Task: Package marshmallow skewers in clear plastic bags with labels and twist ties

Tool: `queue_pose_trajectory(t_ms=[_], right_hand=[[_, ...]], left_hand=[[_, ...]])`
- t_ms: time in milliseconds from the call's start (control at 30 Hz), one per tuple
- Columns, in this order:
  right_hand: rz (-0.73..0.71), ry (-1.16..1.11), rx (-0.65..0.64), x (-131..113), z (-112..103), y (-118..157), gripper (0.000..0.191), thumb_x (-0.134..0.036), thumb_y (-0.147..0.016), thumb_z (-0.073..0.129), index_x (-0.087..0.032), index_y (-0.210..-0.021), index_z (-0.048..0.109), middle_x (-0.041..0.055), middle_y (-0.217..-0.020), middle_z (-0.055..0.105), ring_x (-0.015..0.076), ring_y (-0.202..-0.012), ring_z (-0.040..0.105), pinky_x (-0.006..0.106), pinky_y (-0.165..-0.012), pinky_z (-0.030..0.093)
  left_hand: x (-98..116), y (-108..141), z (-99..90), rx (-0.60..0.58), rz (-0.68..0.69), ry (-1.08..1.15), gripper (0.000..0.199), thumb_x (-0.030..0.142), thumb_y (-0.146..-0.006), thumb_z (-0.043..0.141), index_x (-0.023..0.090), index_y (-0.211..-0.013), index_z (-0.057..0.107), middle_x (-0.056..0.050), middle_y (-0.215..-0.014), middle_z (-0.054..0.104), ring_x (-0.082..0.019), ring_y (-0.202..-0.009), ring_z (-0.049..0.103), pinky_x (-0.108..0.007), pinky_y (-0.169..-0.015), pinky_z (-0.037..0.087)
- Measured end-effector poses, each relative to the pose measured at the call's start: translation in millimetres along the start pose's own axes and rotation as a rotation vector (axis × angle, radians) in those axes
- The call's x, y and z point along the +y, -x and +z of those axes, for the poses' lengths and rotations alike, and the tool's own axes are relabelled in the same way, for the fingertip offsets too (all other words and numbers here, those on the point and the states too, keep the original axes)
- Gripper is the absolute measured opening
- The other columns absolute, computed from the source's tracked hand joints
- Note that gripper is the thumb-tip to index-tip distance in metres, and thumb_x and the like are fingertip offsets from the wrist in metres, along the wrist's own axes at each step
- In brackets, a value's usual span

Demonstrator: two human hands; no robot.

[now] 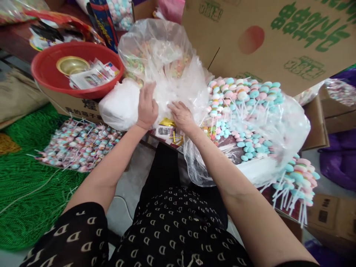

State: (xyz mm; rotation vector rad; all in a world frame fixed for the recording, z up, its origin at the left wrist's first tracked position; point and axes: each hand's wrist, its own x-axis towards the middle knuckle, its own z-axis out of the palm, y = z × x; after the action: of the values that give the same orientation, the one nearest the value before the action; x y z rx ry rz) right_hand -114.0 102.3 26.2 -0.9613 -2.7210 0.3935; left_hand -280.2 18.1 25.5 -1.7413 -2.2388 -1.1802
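Clear plastic of the bag (176, 83) meets the left hand (148, 106) and right hand (182, 115); I cannot tell whether they grip it.

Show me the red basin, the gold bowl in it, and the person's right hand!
Red basin (43, 69): head view, on its inner wall, toward the picture's left.
Gold bowl (72, 66): head view, on its inside.
Right hand (183, 117): head view, on the back of it.
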Motion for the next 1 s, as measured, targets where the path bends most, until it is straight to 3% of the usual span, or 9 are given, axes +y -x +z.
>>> queue_pose_trajectory(t_ms=[67, 133, 267, 367, 433, 633, 733, 833, 1000], right_hand=[[-0.038, -0.039, 0.018, 5.7, 3.5, -5.8, 0.048, -0.014, -0.104, 0.042, -0.018, -0.145, 0.066, 0.0133, -0.157, 0.062, 0.0292, -0.150, 0.053, 0.055, -0.129, 0.038], [-0.088, -0.112, 0.040, 12.5, 5.6, -7.8, 0.046, -0.014, -0.102, 0.043, -0.017, -0.140, 0.069, 0.0159, -0.150, 0.067, 0.0280, -0.144, 0.058, 0.052, -0.126, 0.043], [-0.096, -0.277, 0.131, 23.6, 2.2, 6.3, 0.047, -0.022, -0.094, 0.057, -0.019, -0.139, 0.068, 0.0160, -0.148, 0.069, 0.0294, -0.141, 0.063, 0.053, -0.123, 0.048], [-0.121, -0.299, 0.261, 25.6, -5.0, 36.8, 0.049, -0.025, -0.095, 0.057, -0.020, -0.143, 0.067, 0.0166, -0.149, 0.068, 0.0310, -0.142, 0.063, 0.055, -0.123, 0.049], [-0.196, -0.294, 0.280, 25.1, -7.8, 63.4, 0.048, -0.020, -0.096, 0.052, -0.025, -0.140, 0.069, 0.0127, -0.145, 0.071, 0.0297, -0.143, 0.062, 0.056, -0.123, 0.049], [-0.259, -0.083, 0.141, 33.2, -5.1, 125.0, 0.057, -0.001, -0.081, 0.050, -0.034, -0.118, 0.079, 0.0053, -0.136, 0.078, 0.0347, -0.142, 0.063, 0.071, -0.118, 0.045], [-0.272, -0.007, 0.097, 37.1, -9.1, 136.3, 0.053, 0.002, -0.078, 0.053, -0.033, -0.106, 0.080, 0.0037, -0.136, 0.078, 0.0367, -0.145, 0.060, 0.074, -0.120, 0.039], [-0.248, -0.029, 0.074, 38.9, -14.4, 140.2, 0.035, -0.002, -0.079, 0.057, -0.030, -0.084, 0.078, 0.0017, -0.133, 0.080, 0.0358, -0.145, 0.060, 0.072, -0.125, 0.032], [-0.081, -0.222, 0.176, 49.9, -19.9, 144.6, 0.026, -0.007, -0.079, 0.055, -0.027, -0.072, 0.071, 0.0032, -0.125, 0.082, 0.0325, -0.139, 0.064, 0.069, -0.125, 0.032]], left_hand=[[9.3, 15.5, -1.8, -0.091, 0.101, -0.074, 0.060, 0.038, -0.105, 0.040, 0.024, -0.163, 0.042, -0.013, -0.173, 0.041, -0.031, -0.165, 0.029, -0.054, -0.135, 0.022], [14.9, 27.8, 2.2, -0.227, 0.218, -0.124, 0.059, 0.043, -0.104, 0.043, 0.023, -0.159, 0.050, -0.015, -0.172, 0.043, -0.034, -0.165, 0.030, -0.060, -0.134, 0.018], [14.1, 33.9, 16.9, -0.339, 0.210, -0.224, 0.061, 0.045, -0.105, 0.045, 0.018, -0.160, 0.051, -0.021, -0.171, 0.043, -0.037, -0.163, 0.034, -0.067, -0.131, 0.020], [12.2, 25.7, 22.1, -0.327, 0.179, -0.278, 0.058, 0.040, -0.107, 0.042, 0.019, -0.160, 0.051, -0.018, -0.172, 0.043, -0.036, -0.163, 0.034, -0.068, -0.130, 0.023], [12.7, 17.8, 23.0, -0.310, 0.157, -0.295, 0.056, 0.037, -0.108, 0.038, 0.020, -0.160, 0.051, -0.017, -0.170, 0.045, -0.036, -0.161, 0.037, -0.069, -0.130, 0.024], [12.8, 1.4, 30.0, -0.278, 0.083, -0.318, 0.055, 0.032, -0.109, 0.035, 0.019, -0.158, 0.054, -0.017, -0.167, 0.050, -0.037, -0.158, 0.041, -0.072, -0.129, 0.023], [12.0, 3.2, 32.8, -0.303, 0.047, -0.305, 0.055, 0.032, -0.108, 0.035, 0.020, -0.159, 0.053, -0.017, -0.168, 0.048, -0.036, -0.160, 0.039, -0.070, -0.129, 0.025], [10.4, 5.7, 33.3, -0.305, 0.015, -0.278, 0.056, 0.032, -0.106, 0.039, 0.021, -0.160, 0.051, -0.017, -0.170, 0.045, -0.036, -0.162, 0.036, -0.071, -0.128, 0.025], [4.2, 4.8, 34.8, -0.280, 0.005, -0.200, 0.056, 0.038, -0.105, 0.041, 0.024, -0.158, 0.053, -0.016, -0.169, 0.047, -0.037, -0.161, 0.035, -0.071, -0.128, 0.022]])
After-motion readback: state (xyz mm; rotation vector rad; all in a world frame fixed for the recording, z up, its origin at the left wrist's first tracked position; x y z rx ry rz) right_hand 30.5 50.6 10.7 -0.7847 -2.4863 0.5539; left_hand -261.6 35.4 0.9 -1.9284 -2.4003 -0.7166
